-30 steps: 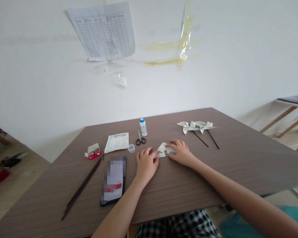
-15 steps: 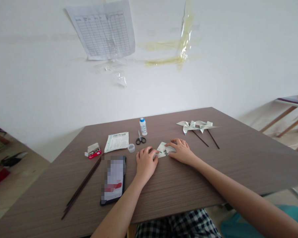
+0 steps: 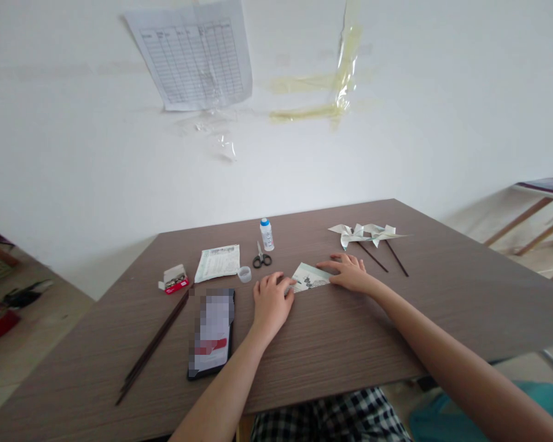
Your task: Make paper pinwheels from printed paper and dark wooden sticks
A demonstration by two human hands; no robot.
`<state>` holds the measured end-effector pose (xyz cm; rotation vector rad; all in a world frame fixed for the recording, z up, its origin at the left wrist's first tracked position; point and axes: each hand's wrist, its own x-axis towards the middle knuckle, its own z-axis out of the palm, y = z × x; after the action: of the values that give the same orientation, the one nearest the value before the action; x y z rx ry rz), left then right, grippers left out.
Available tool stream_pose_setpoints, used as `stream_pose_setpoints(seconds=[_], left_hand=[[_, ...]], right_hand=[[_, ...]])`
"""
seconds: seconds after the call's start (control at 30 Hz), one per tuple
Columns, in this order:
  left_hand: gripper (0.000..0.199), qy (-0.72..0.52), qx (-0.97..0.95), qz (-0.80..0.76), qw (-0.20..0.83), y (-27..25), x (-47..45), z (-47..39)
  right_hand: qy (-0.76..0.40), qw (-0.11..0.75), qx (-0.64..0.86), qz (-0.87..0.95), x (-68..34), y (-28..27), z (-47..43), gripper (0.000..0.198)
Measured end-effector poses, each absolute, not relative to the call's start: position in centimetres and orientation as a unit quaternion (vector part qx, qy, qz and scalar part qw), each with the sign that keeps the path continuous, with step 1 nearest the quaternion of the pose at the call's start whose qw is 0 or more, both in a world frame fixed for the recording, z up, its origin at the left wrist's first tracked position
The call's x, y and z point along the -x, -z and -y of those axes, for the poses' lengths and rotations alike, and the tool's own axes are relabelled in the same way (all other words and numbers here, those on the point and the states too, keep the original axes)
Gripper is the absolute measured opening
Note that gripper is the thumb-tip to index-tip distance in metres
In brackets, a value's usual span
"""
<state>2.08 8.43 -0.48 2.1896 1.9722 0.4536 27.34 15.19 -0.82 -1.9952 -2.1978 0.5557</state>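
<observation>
Paper (image 3: 310,279) lies on table (image 3: 442,288) between left hand (image 3: 274,299), loosely curled, and right hand (image 3: 350,272), loosely spread, both touching its edges, neither clasping it, with scissors (image 3: 261,260), bottle (image 3: 267,236) and pinwheels (image 3: 350,235) beyond, phone (image 3: 214,319) beside left forearm, plastic cup (image 3: 244,274), packet (image 3: 218,263), box (image 3: 177,282) and sticks (image 3: 156,337) leftward.

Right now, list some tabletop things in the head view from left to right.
Open red box, larger printed paper, small plastic cup, blue-topped bottle, smaller printed paper, two pinwheels.
</observation>
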Motion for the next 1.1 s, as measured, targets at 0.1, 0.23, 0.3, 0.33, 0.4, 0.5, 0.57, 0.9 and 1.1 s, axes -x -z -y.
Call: stream_pose_setpoints(seconds=[0.1, 0.23, 0.3, 0.33, 0.4, 0.5, 0.57, 0.9, 1.1], left_hand=[[0.038, -0.157, -0.731, -0.658, 0.086, 0.5, -2.0, -8.4], [0.037, -0.158, -0.733, -0.656, 0.087, 0.5, -1.9, -8.5], [0.037, -0.156, -0.734, -0.655, 0.089, 0.5, -1.9, -8.5], [0.037, -0.156, -0.735, -0.654, 0.088, 0.6, -1.9, -8.5], [0.037, -0.159, -0.735, -0.654, 0.086, 0.7, -1.9, -8.6], [0.037, -0.165, -0.732, -0.656, 0.080, 0.9, -1.7, -8.7], [0.037, -0.165, -0.732, -0.657, 0.075, 1.1, -1.6, -8.7], [0.024, -0.181, -0.725, -0.663, 0.048, 1.5, -2.1, -8.6], [0.026, -0.190, -0.717, -0.670, 0.032, 1.8, -2.4, -8.4]], right_hand=[[-0.186, 0.066, 0.665, 0.720, -28.1, 0.9, -15.6, 0.071], [-0.193, 0.070, 0.675, 0.709, -28.9, 1.1, -16.1, 0.074], [-0.191, 0.080, 0.673, 0.710, -29.3, 1.3, -16.3, 0.074], [-0.187, 0.085, 0.671, 0.712, -29.4, 1.4, -16.4, 0.074], [-0.177, 0.097, 0.666, 0.718, -29.5, 1.8, -16.5, 0.076], [-0.170, 0.130, 0.639, 0.739, -29.2, 2.4, -16.4, 0.074], [-0.178, 0.159, 0.593, 0.769, -28.6, 2.8, -16.1, 0.067], [-0.178, 0.205, 0.469, 0.840, -25.1, 3.5, -13.4, 0.038], [-0.179, 0.218, 0.476, 0.833, -24.6, 3.3, -13.2, 0.029]])
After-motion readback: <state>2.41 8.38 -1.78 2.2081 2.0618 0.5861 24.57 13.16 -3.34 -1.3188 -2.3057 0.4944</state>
